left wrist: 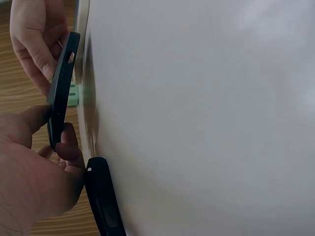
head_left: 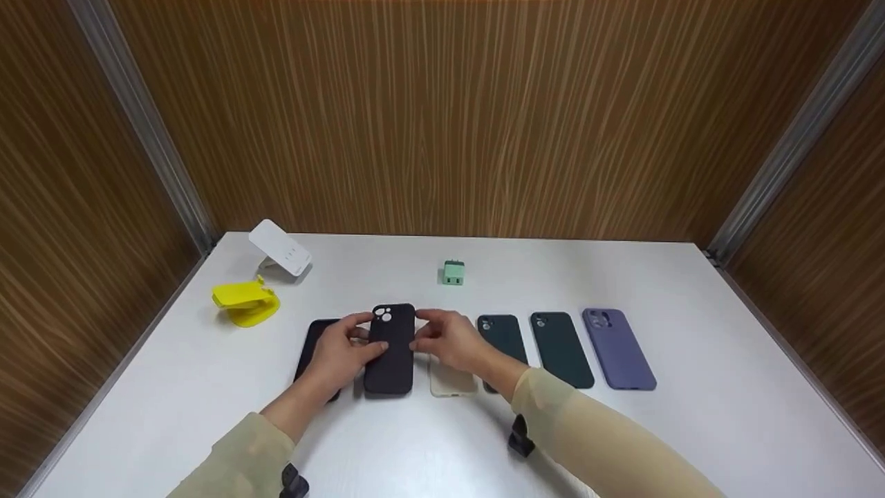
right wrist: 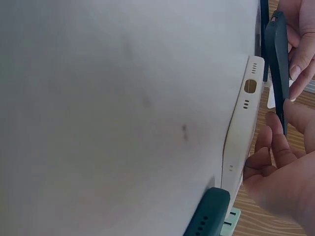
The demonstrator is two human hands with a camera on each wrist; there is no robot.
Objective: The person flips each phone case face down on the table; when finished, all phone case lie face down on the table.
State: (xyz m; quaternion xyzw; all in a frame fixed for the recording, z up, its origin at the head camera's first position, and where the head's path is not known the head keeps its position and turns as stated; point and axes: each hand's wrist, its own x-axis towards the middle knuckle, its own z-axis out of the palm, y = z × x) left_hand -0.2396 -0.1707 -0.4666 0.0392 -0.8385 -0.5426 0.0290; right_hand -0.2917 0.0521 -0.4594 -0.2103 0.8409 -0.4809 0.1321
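Observation:
A black phone case [head_left: 389, 360] with a camera cutout at its top left is held between both hands, lifted a little off the table. My left hand [head_left: 339, 354] pinches its left edge, thumb across the back. On the opposite edge, my right hand [head_left: 451, 340] pinches it with thumb and fingers. In the left wrist view the black case [left wrist: 63, 91] stands edge-on with its port hole showing. Partly under the left hand lies another black case or phone [head_left: 312, 346]. Below the right hand is a cream phone case [head_left: 453, 380], its bottom edge facing the right wrist camera.
Two dark green cases [head_left: 508, 335] [head_left: 563, 349] and a purple case [head_left: 620, 349] lie in a row to the right. A mint charger plug [head_left: 453, 272] stands farther back. At the back left are a white stand [head_left: 280, 247] and a yellow stand [head_left: 247, 301].

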